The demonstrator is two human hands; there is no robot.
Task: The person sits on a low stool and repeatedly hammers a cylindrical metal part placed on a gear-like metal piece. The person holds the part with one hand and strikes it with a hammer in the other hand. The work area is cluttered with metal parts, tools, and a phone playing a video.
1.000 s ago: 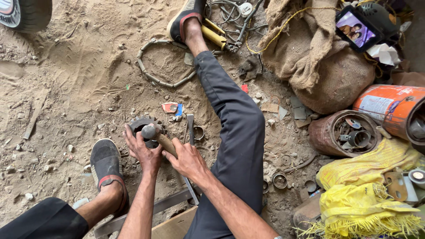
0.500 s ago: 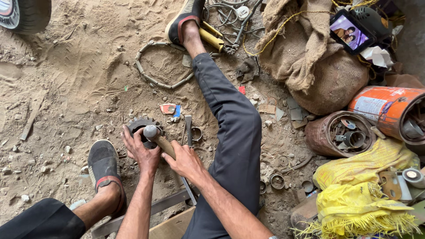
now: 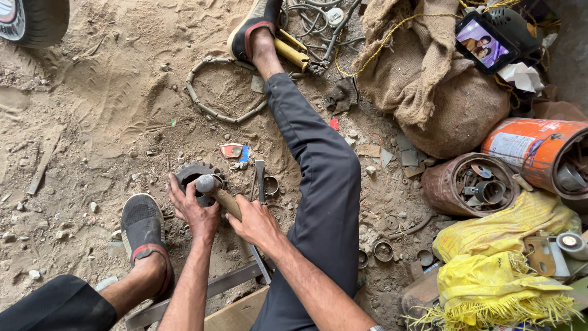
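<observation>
Now, against half a second ago, the hammer has hardly shifted: its round steel head sits at the gear's centre hole, the wooden handle slanting down toward me. I judge from this that the head is set for alignment, not swung. The gear, a dark toothed ring, lies flat on the sand between my left shoe and my outstretched right leg. My left hand lies over the gear's near rim, fingers spread and curled on the teeth, thumb beside the hammer head; this grip is half closed, steadying rather than lifting. My right hand is wrapped fully round the handle, grip closed tight, no gap visible. A flat steel bar lies just beside the gear, with a small ring touching it. A rusty can of parts stands well apart to the right.
</observation>
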